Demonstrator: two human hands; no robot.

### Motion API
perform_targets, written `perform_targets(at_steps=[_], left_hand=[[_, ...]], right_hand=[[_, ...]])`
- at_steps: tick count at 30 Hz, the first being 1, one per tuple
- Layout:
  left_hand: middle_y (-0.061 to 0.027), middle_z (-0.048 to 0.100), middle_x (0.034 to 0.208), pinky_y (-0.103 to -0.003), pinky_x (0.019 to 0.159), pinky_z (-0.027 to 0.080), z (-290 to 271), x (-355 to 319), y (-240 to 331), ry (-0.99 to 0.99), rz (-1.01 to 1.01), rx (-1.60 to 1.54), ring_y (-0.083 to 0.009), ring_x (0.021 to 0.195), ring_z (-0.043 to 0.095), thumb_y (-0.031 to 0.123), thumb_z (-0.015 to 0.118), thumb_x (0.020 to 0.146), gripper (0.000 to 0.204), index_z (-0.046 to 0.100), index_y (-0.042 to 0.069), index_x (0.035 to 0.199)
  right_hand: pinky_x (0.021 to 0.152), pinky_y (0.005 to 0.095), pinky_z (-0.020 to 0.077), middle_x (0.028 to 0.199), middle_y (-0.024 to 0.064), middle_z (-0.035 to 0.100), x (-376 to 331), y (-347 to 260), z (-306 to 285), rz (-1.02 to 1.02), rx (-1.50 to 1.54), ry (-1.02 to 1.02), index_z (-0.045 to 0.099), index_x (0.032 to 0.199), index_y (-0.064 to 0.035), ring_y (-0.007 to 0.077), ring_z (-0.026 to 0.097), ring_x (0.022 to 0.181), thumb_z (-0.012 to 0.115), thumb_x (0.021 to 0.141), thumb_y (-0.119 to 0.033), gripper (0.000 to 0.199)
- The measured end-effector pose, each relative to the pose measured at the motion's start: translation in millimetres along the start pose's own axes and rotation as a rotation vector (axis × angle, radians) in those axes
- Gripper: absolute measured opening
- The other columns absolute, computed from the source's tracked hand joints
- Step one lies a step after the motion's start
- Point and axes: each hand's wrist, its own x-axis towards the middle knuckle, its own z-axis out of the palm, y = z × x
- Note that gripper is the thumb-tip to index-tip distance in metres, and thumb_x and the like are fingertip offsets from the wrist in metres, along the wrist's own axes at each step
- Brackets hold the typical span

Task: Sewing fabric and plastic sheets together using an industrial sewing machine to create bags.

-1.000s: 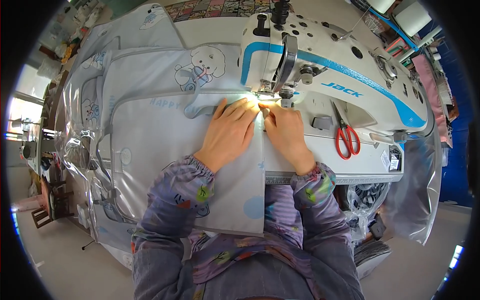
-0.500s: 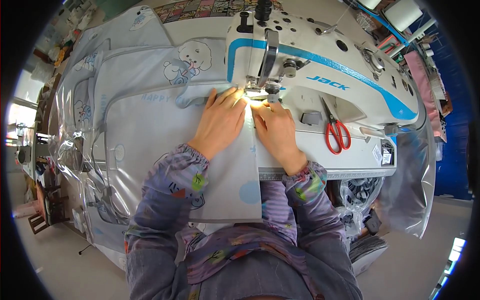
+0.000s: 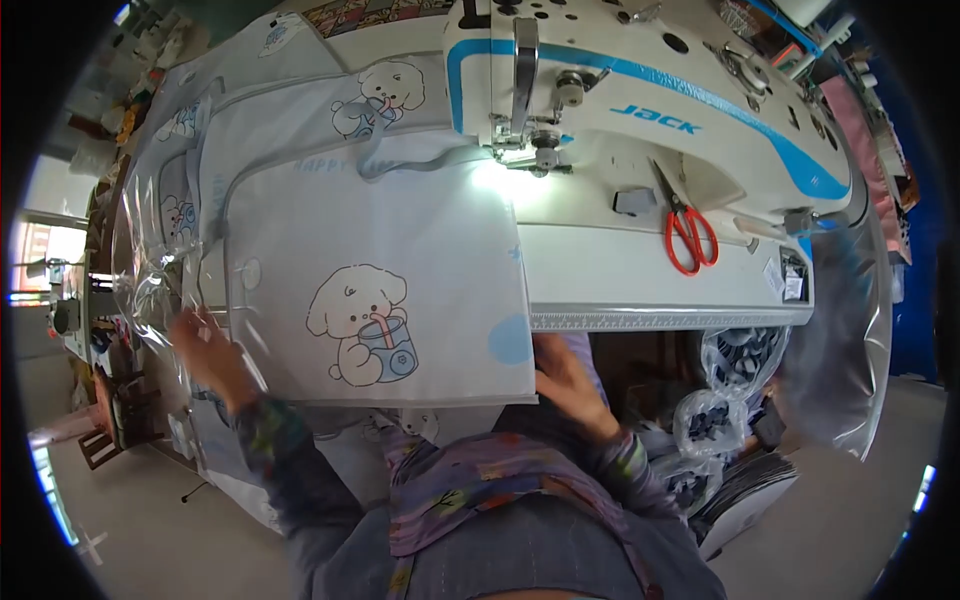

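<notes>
A pale grey fabric panel (image 3: 460, 250) lies flat on the sewing table, printed with a cartoon puppy holding a drink. Its far right part reaches under the lit needle area of a white and blue sewing machine (image 3: 620, 110). A grey binding strip (image 3: 430, 163) curls across its far edge. My left hand (image 3: 212, 362), smeared by motion, is beside the panel's left edge, over clear plastic. At the panel's near right corner is my right hand (image 3: 575, 390), also blurred, its fingertips partly hidden by the edge. Whether either hand grips anything does not show.
Red-handled scissors (image 3: 690, 238) and a small grey block (image 3: 634, 201) rest on the machine bed. A ruler strip (image 3: 670, 318) runs along the table's front edge. More printed panels (image 3: 275, 115) are layered at the far left. Bags of dark pieces (image 3: 745, 358) hang below right.
Both hands have left the needle area and come back toward me, the left to the panel's left side, the right to its near right corner. The puppy print is now uncovered.
</notes>
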Motion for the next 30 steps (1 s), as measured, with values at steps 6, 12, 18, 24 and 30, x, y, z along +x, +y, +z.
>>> perform_targets(at_steps=[6, 12, 18, 24, 30], left_hand=[[-0.0259, 0.065, 0.091, -0.053, 0.081, 0.048, -49.2, -25.2, -178.6, -0.406, -0.385, 0.508, -0.0438, 0.091, 0.064, 0.064, 0.045, 0.099, 0.071, 0.064, -0.005, 0.098], [-0.0208, 0.070, 0.100, -0.039, 0.079, 0.054, 5.3, -59.5, -228.6, -0.420, -0.101, -0.618, -0.0278, 0.089, 0.068, 0.053, 0.049, 0.103, 0.062, 0.066, -0.007, 0.111], [-0.0187, 0.071, 0.100, -0.038, 0.080, 0.054, 38.0, -59.5, -215.5, -0.327, -0.306, -0.789, -0.0264, 0.088, 0.067, 0.046, 0.052, 0.102, 0.055, 0.067, -0.006, 0.111], [-0.0167, 0.071, 0.100, -0.037, 0.081, 0.054, 49.5, -40.9, -192.0, -0.263, -0.398, -0.886, -0.0250, 0.088, 0.066, 0.039, 0.056, 0.102, 0.047, 0.068, -0.006, 0.111], [-0.0141, 0.072, 0.099, -0.037, 0.081, 0.054, -0.9, 17.7, -196.6, 0.016, -0.480, -0.521, -0.0225, 0.088, 0.065, 0.028, 0.061, 0.101, 0.036, 0.070, -0.005, 0.111]], right_hand=[[0.082, 0.0275, 0.0539, 0.096, 0.0020, 0.073, -3.2, -27.6, 21.2, 0.050, -0.075, -0.317, 0.070, 0.115, 0.0005, 0.0080, 0.064, 0.091, 0.070, 0.093, -0.004, 0.023], [0.073, 0.0285, 0.0520, 0.091, 0.0051, 0.073, -58.8, -50.2, 14.6, 0.422, 0.091, -0.185, 0.068, 0.113, 0.0019, 0.0104, 0.066, 0.083, 0.073, 0.091, -0.007, 0.024], [0.087, 0.0382, 0.0544, 0.105, 0.0163, 0.070, -2.9, -87.3, 3.5, -0.201, -0.808, 0.148, 0.063, 0.126, -0.0019, 0.0345, 0.067, 0.098, 0.072, 0.081, -0.001, 0.046], [0.099, 0.0415, 0.0516, 0.119, 0.0139, 0.069, 107.2, -120.3, 19.1, -0.732, -1.145, 0.016, 0.067, 0.121, -0.0031, 0.0337, 0.062, 0.119, 0.071, 0.071, 0.004, 0.051], [0.098, 0.0409, 0.0546, 0.120, 0.0158, 0.070, 94.2, -85.8, 42.6, -0.657, -0.929, 0.075, 0.069, 0.116, -0.0016, 0.0345, 0.064, 0.119, 0.070, 0.075, 0.001, 0.041]])
